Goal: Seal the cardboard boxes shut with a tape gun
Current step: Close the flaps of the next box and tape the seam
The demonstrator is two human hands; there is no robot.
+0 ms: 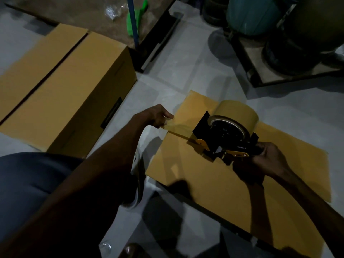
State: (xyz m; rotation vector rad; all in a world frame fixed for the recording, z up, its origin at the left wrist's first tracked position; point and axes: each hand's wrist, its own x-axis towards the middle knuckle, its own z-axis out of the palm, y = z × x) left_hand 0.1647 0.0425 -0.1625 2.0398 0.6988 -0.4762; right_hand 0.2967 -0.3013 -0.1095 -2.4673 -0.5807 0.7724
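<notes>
A black and yellow tape gun (226, 135) with a wide brown tape roll hovers over a brown cardboard box (214, 175) on the floor. My right hand (268, 157) grips the gun's handle at the right. My left hand (158, 115) pinches the free end of the tape strip (178, 127), which is stretched out from the gun toward the left, above the box's far left corner. A second, larger cardboard box (61, 90) lies to the left with its top flaps closed and a dark seam between them.
A pale tiled floor (186, 71) surrounds the boxes. Dark frames and round drums (279, 34) stand at the back right. A green-headed broom with a blue pole (134, 25) leans at the back. My knee in dark trousers (28, 179) fills the lower left.
</notes>
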